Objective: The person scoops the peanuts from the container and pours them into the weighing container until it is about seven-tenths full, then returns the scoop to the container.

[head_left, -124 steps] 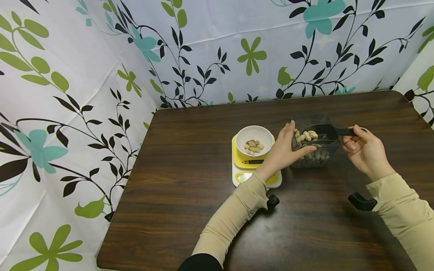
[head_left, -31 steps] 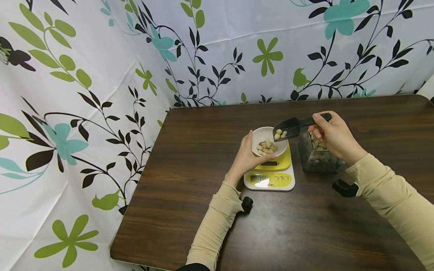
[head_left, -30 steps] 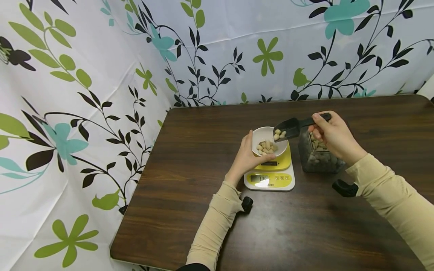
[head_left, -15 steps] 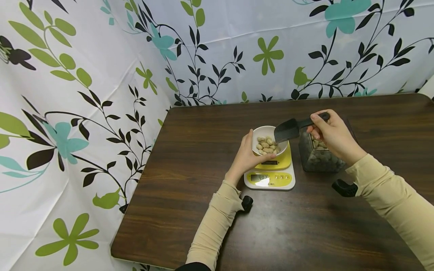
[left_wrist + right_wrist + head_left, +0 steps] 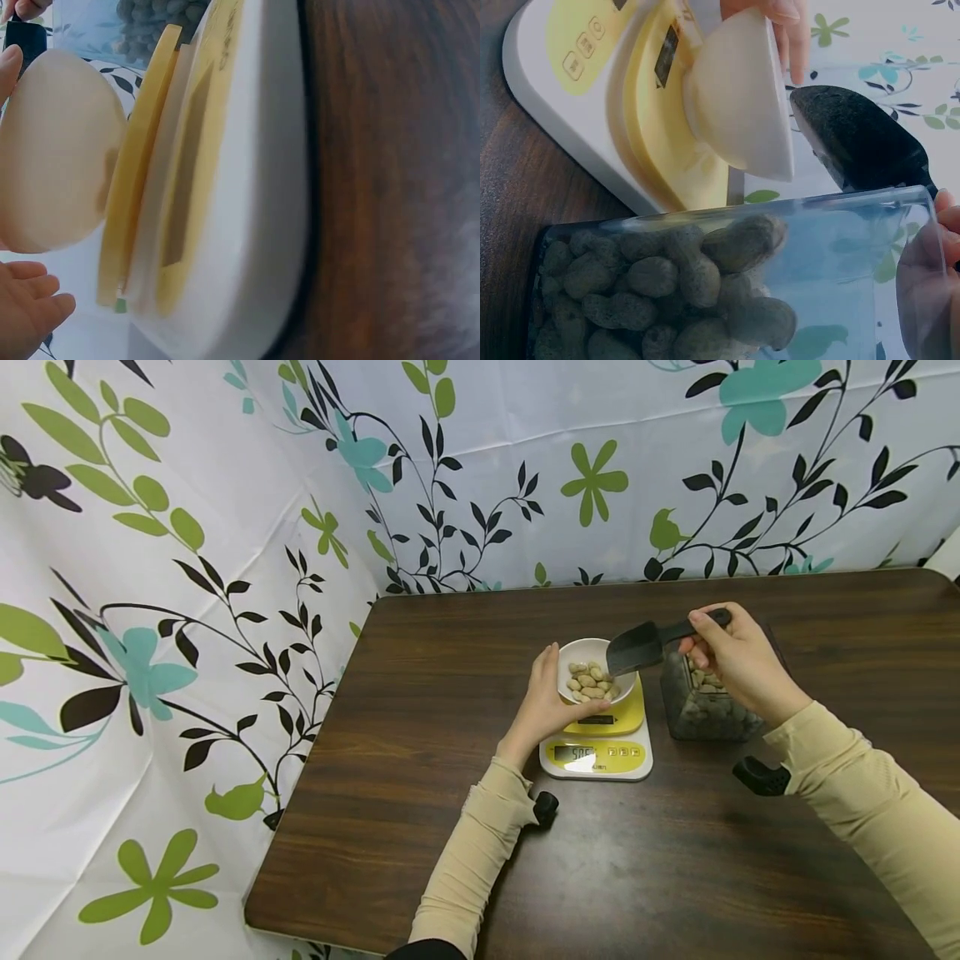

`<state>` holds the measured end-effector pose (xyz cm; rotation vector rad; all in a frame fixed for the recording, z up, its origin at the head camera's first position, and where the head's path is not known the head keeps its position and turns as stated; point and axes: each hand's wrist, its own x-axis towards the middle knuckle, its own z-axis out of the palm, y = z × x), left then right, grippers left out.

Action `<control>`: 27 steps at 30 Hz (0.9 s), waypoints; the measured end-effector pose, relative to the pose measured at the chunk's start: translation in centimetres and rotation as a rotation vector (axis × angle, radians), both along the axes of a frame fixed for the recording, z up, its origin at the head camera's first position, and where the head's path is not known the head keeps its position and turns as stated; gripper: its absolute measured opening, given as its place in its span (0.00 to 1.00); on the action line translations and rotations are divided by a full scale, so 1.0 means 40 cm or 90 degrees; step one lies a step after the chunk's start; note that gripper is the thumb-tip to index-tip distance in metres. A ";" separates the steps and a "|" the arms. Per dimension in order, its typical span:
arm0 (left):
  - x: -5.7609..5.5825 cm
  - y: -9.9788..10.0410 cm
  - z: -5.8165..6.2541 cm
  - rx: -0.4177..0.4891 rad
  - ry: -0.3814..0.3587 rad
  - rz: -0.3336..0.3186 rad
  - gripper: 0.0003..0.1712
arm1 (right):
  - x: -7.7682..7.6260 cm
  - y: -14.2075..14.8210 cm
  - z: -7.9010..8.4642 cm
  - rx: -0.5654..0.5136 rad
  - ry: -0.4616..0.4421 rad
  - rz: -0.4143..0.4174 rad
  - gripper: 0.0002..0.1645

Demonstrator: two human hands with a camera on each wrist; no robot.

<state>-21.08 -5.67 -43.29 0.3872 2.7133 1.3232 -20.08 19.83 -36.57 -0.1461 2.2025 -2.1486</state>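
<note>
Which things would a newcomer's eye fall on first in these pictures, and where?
Probably on the white curtain, with teal, green and black plants, behind the dark table. Next, the yellow-and-white scale, bearing a white bowl of peanuts, the left hand round the bowl's left side. The right hand holds a black scoop tilted at the bowl's right rim; a clear bin of peanuts stands right of the scale.

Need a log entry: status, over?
Left hand around small white round bowl, tan peanuts inside. Right hand gripping black handled scoop, tilted at bowl's rim. Nothing seen blocking.

Bowl [image 5: 739,97] close in both wrist views
</note>
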 end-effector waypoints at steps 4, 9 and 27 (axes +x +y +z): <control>-0.006 0.007 0.017 -0.018 0.028 -0.002 0.67 | 0.007 0.004 0.012 -0.027 0.001 -0.009 0.18; -0.013 0.022 0.047 -0.030 0.055 -0.024 0.66 | 0.013 0.017 0.035 -0.092 0.015 -0.025 0.18; 0.004 0.135 0.151 -0.029 0.073 -0.115 0.59 | 0.025 0.115 0.069 -0.348 0.115 -0.093 0.11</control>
